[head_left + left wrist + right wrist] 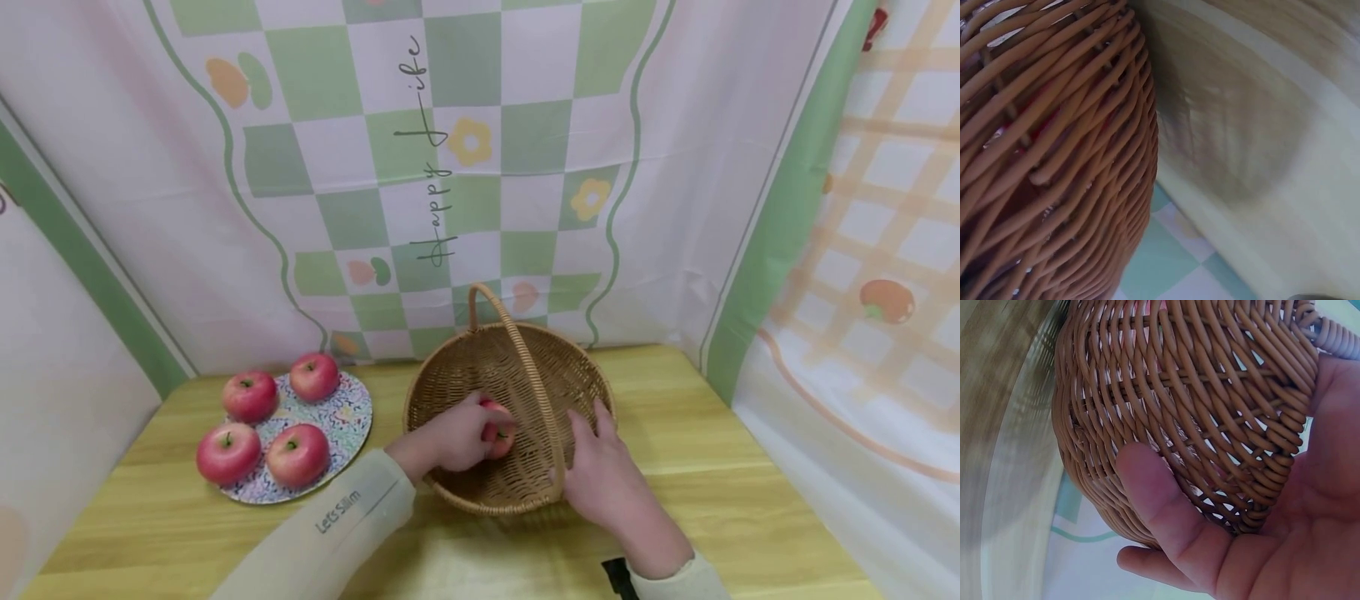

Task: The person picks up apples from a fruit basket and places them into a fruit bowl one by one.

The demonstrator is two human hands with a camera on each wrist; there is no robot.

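Observation:
A brown wicker basket [577, 367] with an arched handle [517, 342] stands on the table. Inside it, my left hand [457, 433] grips a red apple [501, 433], partly covered by the fingers. My right hand [603, 475] holds the basket at its right side, by the foot of the handle. In the right wrist view, fingers [1160, 500] of this hand press along the outside of the weave. The left wrist view shows the basket's outer wall [1085, 156], with red faintly visible through the gaps; the left hand is hidden there.
Left of the basket, a round patterned plate [352, 417] bears several red apples [298, 456]. Both rest on a wooden table [675, 433]. A curtain with green checks [465, 200] hangs behind, and more cloth hangs at both sides.

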